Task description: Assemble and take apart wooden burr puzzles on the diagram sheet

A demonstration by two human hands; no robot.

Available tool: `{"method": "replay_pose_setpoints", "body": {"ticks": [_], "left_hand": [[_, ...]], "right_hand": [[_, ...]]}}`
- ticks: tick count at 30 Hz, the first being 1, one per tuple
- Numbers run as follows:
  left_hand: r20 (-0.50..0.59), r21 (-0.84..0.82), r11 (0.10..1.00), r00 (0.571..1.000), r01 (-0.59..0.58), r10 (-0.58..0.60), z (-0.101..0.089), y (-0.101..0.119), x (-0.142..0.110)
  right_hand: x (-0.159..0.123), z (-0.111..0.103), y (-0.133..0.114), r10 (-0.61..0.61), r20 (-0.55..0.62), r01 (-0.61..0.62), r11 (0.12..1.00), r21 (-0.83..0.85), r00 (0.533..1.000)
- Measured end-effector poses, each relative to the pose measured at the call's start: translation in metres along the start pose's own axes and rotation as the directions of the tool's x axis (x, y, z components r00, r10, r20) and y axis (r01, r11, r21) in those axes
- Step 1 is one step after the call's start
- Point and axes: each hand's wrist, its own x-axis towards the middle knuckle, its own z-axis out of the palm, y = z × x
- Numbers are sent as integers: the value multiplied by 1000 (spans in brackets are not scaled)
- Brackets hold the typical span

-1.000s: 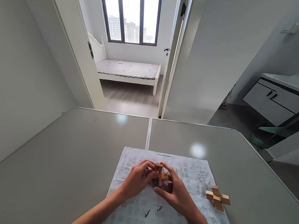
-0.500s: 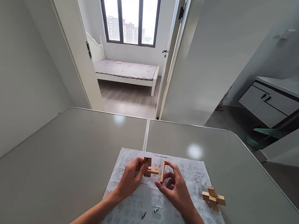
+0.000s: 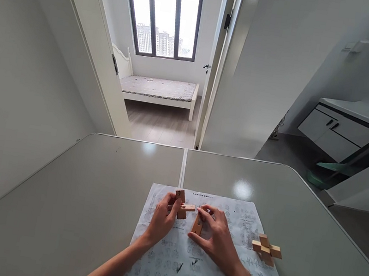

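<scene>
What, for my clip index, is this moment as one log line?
left hand: holds crossed wooden pieces | right hand: holds separate wooden piece | wooden cross: at printed sheet's right edge

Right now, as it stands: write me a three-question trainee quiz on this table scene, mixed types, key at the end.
1. True or false: the left hand holds joined pieces and the right hand is empty.
2. Where is the cross?
A) By the far left corner of the sheet
B) Across the sheet's right edge
C) Between the hands
3. How many bold black ticks show on the sheet?

Key: 1 false, the right hand holds a block; 2 B; 3 two.
</scene>
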Motion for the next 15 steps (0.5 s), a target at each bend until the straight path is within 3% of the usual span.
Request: {"method": "replay_pose_setpoints", "body": {"ticks": [10, 15], "left_hand": [[140, 26, 999, 989, -39, 35, 0, 3, -5], [238, 2, 999, 970, -39, 37, -1, 2, -6]], "right_hand": [[2, -2, -7, -151, -105, 156, 987, 36, 983], [-1, 2, -12, -178, -101, 188, 977, 99, 979]]}}
